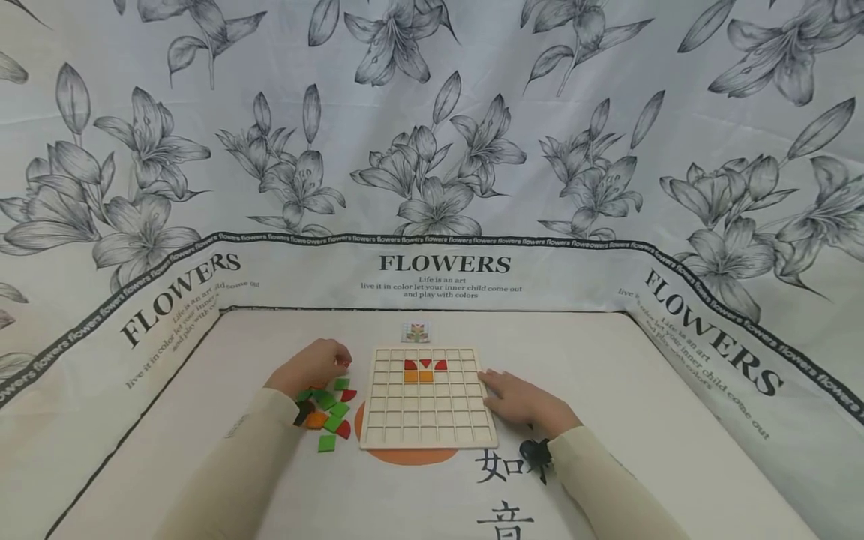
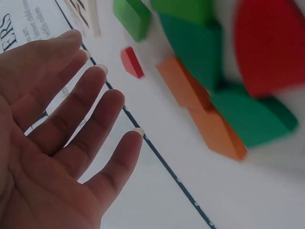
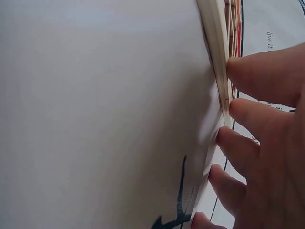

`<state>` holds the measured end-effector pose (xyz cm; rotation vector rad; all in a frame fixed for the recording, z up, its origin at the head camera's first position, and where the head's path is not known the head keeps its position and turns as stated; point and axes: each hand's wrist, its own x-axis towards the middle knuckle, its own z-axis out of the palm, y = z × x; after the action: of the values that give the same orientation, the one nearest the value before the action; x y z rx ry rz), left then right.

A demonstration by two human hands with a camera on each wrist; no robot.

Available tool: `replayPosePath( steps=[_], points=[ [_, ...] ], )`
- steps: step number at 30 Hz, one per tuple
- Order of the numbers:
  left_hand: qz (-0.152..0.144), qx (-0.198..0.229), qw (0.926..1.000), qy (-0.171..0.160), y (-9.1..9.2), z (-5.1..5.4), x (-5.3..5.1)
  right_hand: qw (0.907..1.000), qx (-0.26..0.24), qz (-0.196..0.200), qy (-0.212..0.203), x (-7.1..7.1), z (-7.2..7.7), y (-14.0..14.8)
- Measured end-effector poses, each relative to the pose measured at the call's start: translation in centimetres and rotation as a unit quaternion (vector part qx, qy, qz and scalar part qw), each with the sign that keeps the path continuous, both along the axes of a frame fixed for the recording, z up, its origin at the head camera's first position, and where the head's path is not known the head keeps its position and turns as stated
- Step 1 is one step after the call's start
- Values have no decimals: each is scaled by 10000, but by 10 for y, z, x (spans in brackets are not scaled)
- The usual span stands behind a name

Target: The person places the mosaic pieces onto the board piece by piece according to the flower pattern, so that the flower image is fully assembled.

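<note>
In the head view my left hand point(image 1: 317, 366) is above the loose tiles at the board's left. A bit of red point(image 1: 346, 365) shows at its fingertips. In the left wrist view the thumb lies against the forefinger and the other fingers spread; whether a tile is between them is hidden. A small red tile point(image 2: 132, 62) lies beyond these fingers, with orange tiles point(image 2: 183, 81) nearby. My right hand point(image 1: 520, 397) touches the right edge of the pale grid board point(image 1: 432, 435) with straight fingers. On the board sit red tiles point(image 1: 441, 365) and orange tiles point(image 1: 425, 376).
Green tiles point(image 1: 327, 443), red quarter-round tiles point(image 1: 343, 430) and an orange tile point(image 1: 316, 420) lie loose at the board's left. Behind the board is a small pattern card point(image 1: 416, 332). Flower-printed cloth walls point(image 1: 445, 187) surround the white table point(image 1: 236, 330).
</note>
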<state>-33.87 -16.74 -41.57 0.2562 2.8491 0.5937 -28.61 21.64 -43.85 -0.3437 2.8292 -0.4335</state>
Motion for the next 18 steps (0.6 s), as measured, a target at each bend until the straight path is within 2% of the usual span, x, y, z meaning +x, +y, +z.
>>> replayPosePath(
  steps=[6,13,18],
  points=[
    [213,-24,9990,-391,-21,-1,3,10000,-67,-31,-25,1,1,0],
    [65,-238,9985,-496,-35,0,7,10000,-21,-52,20,0,1,0],
    [73,-308,9978,-588,-38,-4,6,9999,-70,-94,27,1,0,0]
  ],
)
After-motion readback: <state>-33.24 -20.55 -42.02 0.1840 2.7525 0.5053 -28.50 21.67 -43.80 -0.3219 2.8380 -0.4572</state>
